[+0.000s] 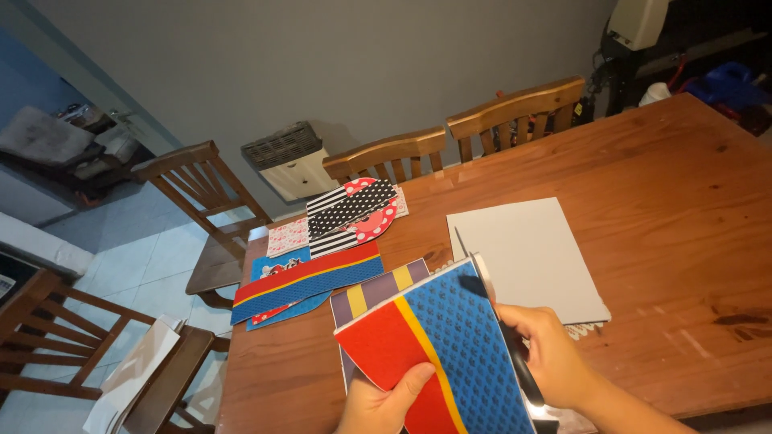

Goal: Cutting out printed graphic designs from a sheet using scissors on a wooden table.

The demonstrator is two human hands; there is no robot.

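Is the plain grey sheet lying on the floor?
No, the grey sheet lies flat on the wooden table, beside the patterned papers.

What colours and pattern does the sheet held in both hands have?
The sheet is red and patterned blue, split by a yellow stripe; head view.

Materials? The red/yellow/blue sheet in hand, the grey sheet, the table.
Red, yellow and blue sheet: looks like printed card or paper, matte, thin, slightly bowed. Grey sheet: likely cardboard, flat, plain matte. Table: wood, visible grain and knots, semi-gloss sheen.
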